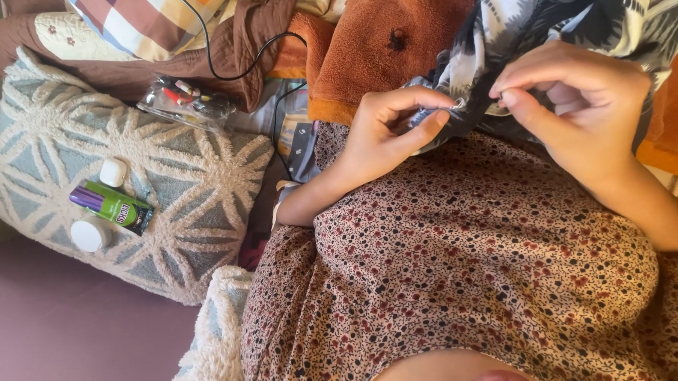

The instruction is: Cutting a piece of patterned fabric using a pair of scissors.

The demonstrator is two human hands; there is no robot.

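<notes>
Pinching the patterned cloth (573, 9) between them at upper right of the frame, left hand (386, 132) and right hand (576, 103) grip its edge, fingertips nearly touching.

Both hands work close together at twelve to one o'clock, hemmed in by the black-and-white patterned cloth (573, 17) bunched above and around them, and by the lap in the floral brown dress (462, 261) beneath. At eleven o'clock the rust-orange towel (379, 46) and a black cable (222, 70) block the way. At nine o'clock the tufted white-and-blue cushion (189, 196) carries a green-and-purple tube (110, 206), a small white case (113, 172), a round white lid (89, 234) and a clear plastic pouch (185, 100). The plain purple surface (66, 343) at seven to eight o'clock offers open passage.
</notes>
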